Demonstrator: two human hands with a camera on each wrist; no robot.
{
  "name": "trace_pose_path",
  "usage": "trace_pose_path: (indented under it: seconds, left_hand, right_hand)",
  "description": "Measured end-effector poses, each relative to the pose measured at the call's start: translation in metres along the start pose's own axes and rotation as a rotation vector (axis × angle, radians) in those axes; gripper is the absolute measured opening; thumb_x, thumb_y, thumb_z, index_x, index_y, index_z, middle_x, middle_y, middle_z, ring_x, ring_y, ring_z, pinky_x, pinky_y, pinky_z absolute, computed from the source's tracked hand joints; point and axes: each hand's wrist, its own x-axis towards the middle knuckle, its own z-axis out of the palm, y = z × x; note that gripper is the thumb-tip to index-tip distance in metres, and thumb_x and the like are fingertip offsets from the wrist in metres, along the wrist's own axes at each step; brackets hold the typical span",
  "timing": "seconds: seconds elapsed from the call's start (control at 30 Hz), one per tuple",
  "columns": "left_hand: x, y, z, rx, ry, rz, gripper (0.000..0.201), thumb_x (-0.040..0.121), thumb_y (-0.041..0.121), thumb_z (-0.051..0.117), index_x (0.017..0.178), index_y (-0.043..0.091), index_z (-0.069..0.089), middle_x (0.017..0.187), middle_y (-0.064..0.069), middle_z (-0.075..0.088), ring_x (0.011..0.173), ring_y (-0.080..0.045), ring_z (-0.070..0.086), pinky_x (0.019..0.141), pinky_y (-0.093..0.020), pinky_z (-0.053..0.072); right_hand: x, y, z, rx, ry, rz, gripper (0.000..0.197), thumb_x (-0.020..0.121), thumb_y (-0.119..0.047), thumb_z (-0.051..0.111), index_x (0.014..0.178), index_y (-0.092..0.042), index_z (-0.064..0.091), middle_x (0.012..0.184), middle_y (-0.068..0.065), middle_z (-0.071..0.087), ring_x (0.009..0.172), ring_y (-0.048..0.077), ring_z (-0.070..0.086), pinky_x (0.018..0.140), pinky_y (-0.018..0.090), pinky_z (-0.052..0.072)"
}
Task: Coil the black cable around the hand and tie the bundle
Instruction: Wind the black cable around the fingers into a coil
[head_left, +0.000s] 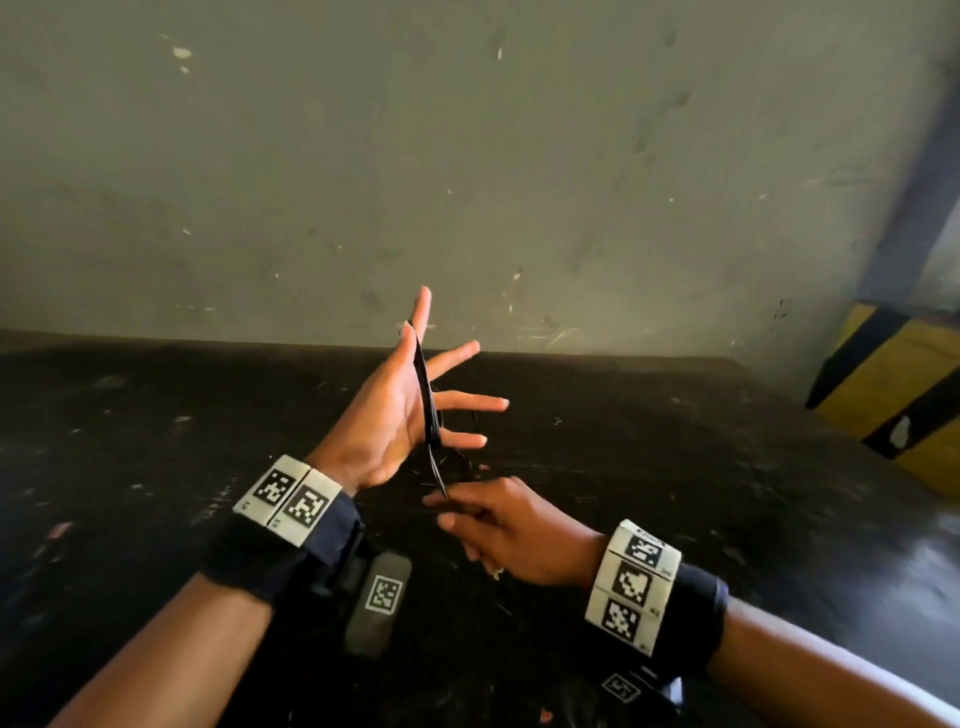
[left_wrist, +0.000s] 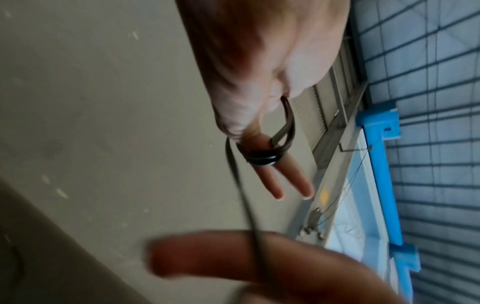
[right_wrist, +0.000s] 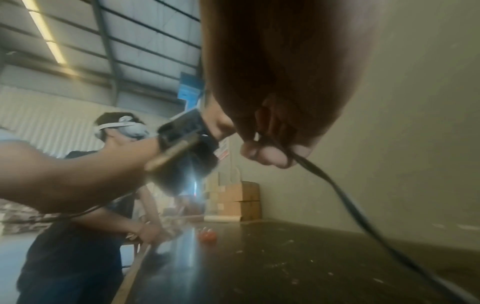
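Note:
My left hand (head_left: 387, 415) is raised above the dark table with its fingers straight and spread. The black cable (head_left: 427, 395) is wound in several loops across that palm, from the thumb side down to the little finger. In the left wrist view the loops (left_wrist: 259, 160) circle the fingers of the left hand (left_wrist: 249, 82). One strand drops from the coil to my right hand (head_left: 498, 530), which pinches it just below the left palm. The right wrist view shows the right hand (right_wrist: 270, 153) gripping the cable (right_wrist: 361, 218), which trails down to the right toward the table.
The scuffed dark table (head_left: 675, 467) runs up to a grey wall (head_left: 467, 156). A yellow and black striped barrier (head_left: 893, 395) stands at the right. Another person (right_wrist: 78, 226), cardboard boxes (right_wrist: 241, 199) and a small red object (right_wrist: 207, 237) are at the table's far end.

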Motion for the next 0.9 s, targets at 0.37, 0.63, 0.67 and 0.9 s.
trace_pose_path:
  seconds: [0.37,0.63,0.67,0.9]
  left_hand:
    - [-0.011,-0.027,-0.019,0.439,-0.009,-0.166,0.05,0.082,0.064,0.024,0.129,0.071,0.01,0.156,-0.003,0.03,0.099,-0.025,0.07,0.07,-0.053,0.058]
    - [-0.031,-0.036,-0.002,0.365,-0.213,-0.359,0.051,0.081,0.066,0.027,0.128,0.072,0.009,0.154,-0.004,0.034,0.097,-0.033,0.07,0.056,-0.042,0.06]
    - [-0.032,-0.035,0.0,0.342,-0.237,-0.369,0.053,0.084,0.062,0.026,0.133,0.068,0.008,0.152,-0.003,0.037,0.099,-0.035,0.069,0.055,-0.041,0.06]
    - [-0.04,-0.019,0.014,0.144,-0.393,-0.37,0.044,0.088,0.059,0.022,0.132,0.069,0.024,0.146,-0.001,0.047,0.103,-0.04,0.066,0.051,-0.038,0.059]
  right_hand:
    - [-0.004,-0.052,-0.061,-0.563,0.057,-0.137,0.015,0.088,-0.031,0.062,0.089,-0.018,0.068,0.068,-0.016,0.05,0.058,-0.002,0.049,0.06,0.026,0.047]
    - [0.001,-0.091,-0.138,-0.657,0.037,-0.174,0.018,0.078,-0.029,0.073,0.075,-0.011,0.073,0.058,-0.001,0.062,0.052,0.009,0.05,0.049,0.016,0.034]
    - [0.003,-0.091,-0.142,-0.645,0.022,-0.173,0.019,0.079,-0.029,0.073,0.076,-0.01,0.074,0.058,0.002,0.063,0.051,0.01,0.047,0.048,0.016,0.032]
    - [0.017,-0.074,-0.15,-0.358,-0.007,-0.142,0.023,0.08,-0.03,0.072,0.082,-0.007,0.076,0.067,0.024,0.066,0.055,0.033,0.044,0.053,0.032,0.033]
